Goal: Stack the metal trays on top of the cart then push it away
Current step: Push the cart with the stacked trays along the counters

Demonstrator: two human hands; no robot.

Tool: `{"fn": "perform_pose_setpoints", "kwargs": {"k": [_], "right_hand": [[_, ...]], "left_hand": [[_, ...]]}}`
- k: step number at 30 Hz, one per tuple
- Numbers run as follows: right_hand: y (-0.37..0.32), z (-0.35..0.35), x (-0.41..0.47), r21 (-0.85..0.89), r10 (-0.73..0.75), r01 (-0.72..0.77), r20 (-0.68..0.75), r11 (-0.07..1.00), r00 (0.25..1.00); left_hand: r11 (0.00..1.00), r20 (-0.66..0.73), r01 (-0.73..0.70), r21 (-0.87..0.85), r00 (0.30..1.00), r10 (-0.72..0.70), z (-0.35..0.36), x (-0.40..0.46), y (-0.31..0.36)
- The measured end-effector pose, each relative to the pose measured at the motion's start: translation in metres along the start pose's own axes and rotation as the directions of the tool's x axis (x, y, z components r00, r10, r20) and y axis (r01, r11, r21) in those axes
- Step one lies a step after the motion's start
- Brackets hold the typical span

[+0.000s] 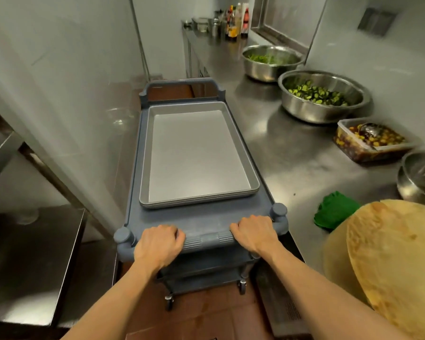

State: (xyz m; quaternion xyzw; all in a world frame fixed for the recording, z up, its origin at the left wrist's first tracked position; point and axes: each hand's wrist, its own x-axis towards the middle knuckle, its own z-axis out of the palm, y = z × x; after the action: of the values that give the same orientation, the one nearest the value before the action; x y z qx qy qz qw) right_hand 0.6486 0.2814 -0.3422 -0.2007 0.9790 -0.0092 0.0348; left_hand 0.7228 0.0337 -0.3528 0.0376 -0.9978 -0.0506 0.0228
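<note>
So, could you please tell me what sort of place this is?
Most likely a commercial kitchen: a long stainless steel counter, big metal bowls of chopped greens, and stacked metal trays on a cart.

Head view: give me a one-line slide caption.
Both hands, left hand and right hand, grip the cart handle, metal trays stacked on top.

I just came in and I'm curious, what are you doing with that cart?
A person grips the ribbed handle of a grey plastic cart with the left hand and right hand. A nested stack of shallow rectangular metal trays already sits on its top shelf. The cart stands in a narrow aisle beside a steel counter, ready to be pushed away.
</note>
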Motion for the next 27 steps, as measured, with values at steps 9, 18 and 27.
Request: {"fn": "perform_pose_setpoints", "kwargs": {"k": [9, 18, 27], "right_hand": [[0.028, -0.003, 0.106, 0.001, 0.004, -0.004, -0.041, 1.0, 0.999], [0.035, -0.007, 0.174, 0.017, -0.061, 0.063, -0.083, 0.998, 0.995], [0.037, -0.009, 0.202, 0.089, -0.027, 0.037, -0.115, 0.995, 0.993]], "left_hand": [[0.999, 0.007, 0.035, -0.011, 0.999, -0.035, 0.003, 0.101, -0.004], [0.996, 0.05, 0.052, 0.076, 0.997, -0.056, 0.0, 0.168, -0.016], [0.962, 0.153, -0.091, 0.257, 0.987, 0.053, -0.002, 0.195, -0.019]]}}
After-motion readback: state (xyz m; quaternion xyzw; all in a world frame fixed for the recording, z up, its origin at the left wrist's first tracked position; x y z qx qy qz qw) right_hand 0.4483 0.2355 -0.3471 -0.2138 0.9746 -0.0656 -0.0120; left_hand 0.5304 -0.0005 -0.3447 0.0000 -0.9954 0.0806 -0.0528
